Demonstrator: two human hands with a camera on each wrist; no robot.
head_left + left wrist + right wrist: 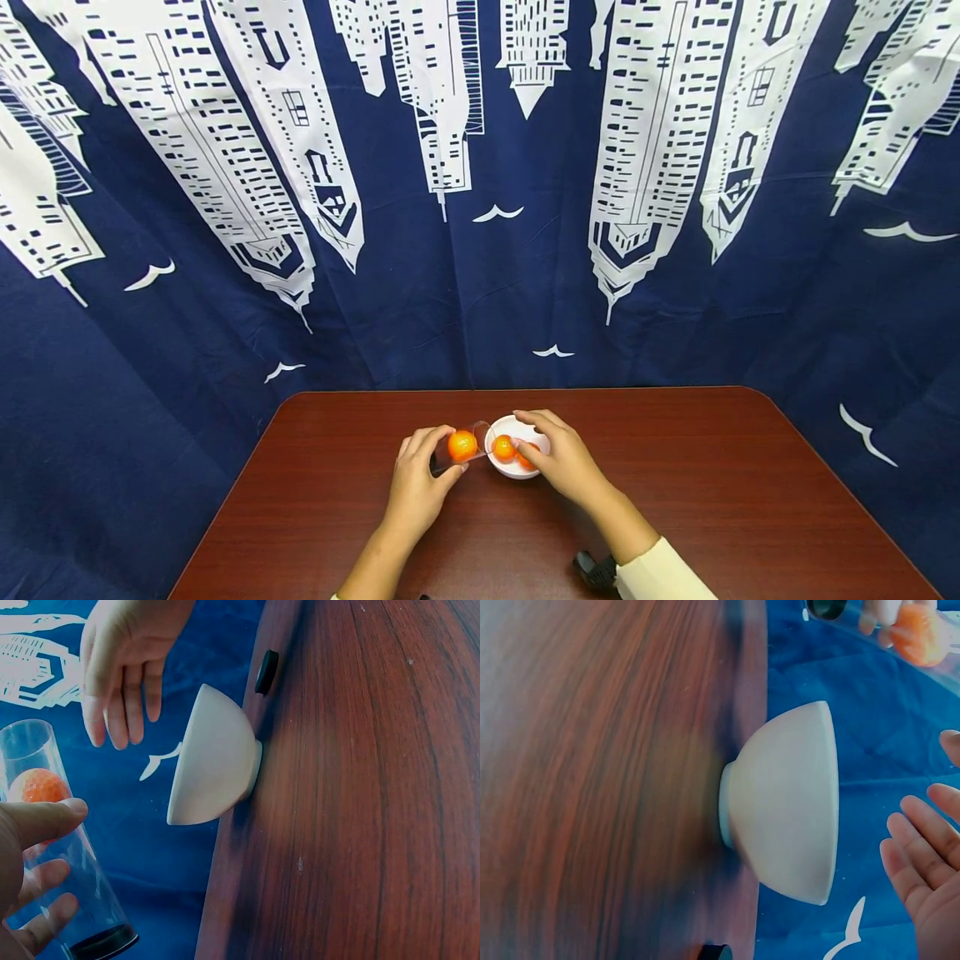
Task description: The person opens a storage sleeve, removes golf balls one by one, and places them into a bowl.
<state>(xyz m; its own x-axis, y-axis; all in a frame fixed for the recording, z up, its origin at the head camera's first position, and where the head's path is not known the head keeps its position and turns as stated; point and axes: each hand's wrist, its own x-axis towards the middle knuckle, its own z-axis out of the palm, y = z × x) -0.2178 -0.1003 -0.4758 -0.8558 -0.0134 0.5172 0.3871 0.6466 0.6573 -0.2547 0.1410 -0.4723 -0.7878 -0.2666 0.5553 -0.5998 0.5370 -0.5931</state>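
My left hand (415, 492) grips a clear tube (88, 874) with a black end cap (103, 943), tilted with its open end toward the bowl. Inside it, by the thumb, sits a small orange (462, 446). A white bowl (513, 473) stands on the table just right of the tube. Two more oranges, a left one (503, 448) and a right one (529, 456), lie in it; fingers partly cover the right one. Over the bowl's right side hovers my right hand (567, 463), fingers extended and holding nothing in the right wrist view (934, 859).
A round black cap (267, 672) lies on the brown table (697, 475) beyond the bowl. Near the right sleeve is a black object (595, 572), its kind unclear. A blue curtain (465, 292) with white buildings hangs behind the table's far edge.
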